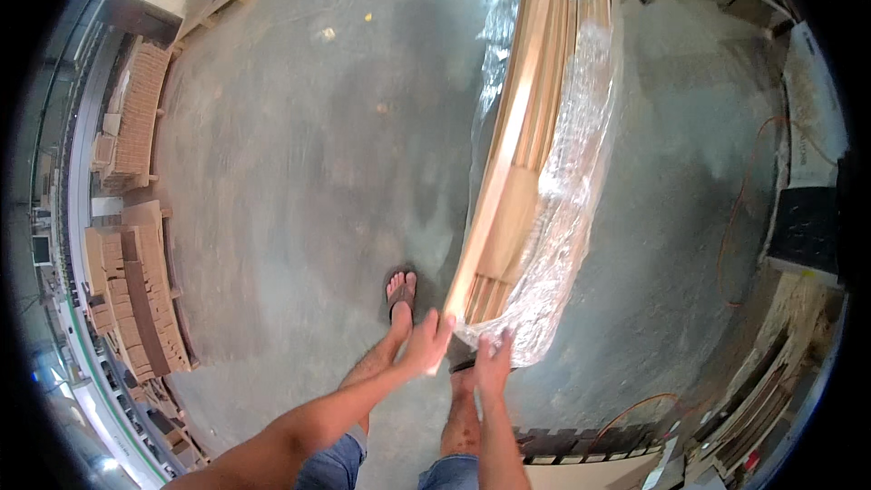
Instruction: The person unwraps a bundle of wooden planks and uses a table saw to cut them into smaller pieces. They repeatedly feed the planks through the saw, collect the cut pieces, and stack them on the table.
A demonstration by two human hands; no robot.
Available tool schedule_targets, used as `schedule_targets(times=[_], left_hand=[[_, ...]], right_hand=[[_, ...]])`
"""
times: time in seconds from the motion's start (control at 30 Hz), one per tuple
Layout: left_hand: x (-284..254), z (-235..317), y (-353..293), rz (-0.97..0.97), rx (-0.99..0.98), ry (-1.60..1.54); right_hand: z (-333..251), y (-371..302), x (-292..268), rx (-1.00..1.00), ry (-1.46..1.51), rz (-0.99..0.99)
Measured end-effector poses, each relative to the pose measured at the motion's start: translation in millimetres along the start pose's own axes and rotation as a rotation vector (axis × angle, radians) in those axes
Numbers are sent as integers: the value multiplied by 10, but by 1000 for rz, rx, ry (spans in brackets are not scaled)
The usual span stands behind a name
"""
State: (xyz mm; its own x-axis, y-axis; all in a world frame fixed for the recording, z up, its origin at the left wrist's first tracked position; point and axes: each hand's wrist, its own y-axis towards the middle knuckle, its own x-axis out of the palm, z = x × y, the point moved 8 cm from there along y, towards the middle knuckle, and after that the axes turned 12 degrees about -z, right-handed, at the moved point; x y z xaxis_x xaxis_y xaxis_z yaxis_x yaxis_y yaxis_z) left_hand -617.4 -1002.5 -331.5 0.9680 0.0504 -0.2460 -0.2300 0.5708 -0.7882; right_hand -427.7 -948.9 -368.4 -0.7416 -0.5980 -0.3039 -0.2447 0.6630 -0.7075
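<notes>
Plank (505, 145) in left hand (430, 345), long axis forward, slightly rightward

Wood strips (542, 109) in plastic wrap (577, 141)

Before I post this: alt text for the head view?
A person's left hand grips a long, pale wooden strip by its near end, along a long bundle of brown wooden pieces partly wrapped in clear plastic film; the right hand is at the film's near end. Grey concrete floor surrounds them, with stacks of brown pieces at far left.
</notes>
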Motion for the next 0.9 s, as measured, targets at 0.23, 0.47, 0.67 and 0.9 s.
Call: schedule_targets(times=[0.23, 0.47, 0.67, 0.9], left_hand=[[465, 635, -1292, -330, 137, -212], [641, 832, -2233, -692, 404, -99], [-10, 1178, -1725, -517, 269, -53], [-22, 2091, -1692, -502, 4, -498]], right_hand=[[-133, -1552, -6, 333, 715, -271], [-48, -2928, -793, 264, 39, -5], [-634, -4249, -1047, 213, -78, 7], [-326, -6419, -1647, 516, -341, 130]])
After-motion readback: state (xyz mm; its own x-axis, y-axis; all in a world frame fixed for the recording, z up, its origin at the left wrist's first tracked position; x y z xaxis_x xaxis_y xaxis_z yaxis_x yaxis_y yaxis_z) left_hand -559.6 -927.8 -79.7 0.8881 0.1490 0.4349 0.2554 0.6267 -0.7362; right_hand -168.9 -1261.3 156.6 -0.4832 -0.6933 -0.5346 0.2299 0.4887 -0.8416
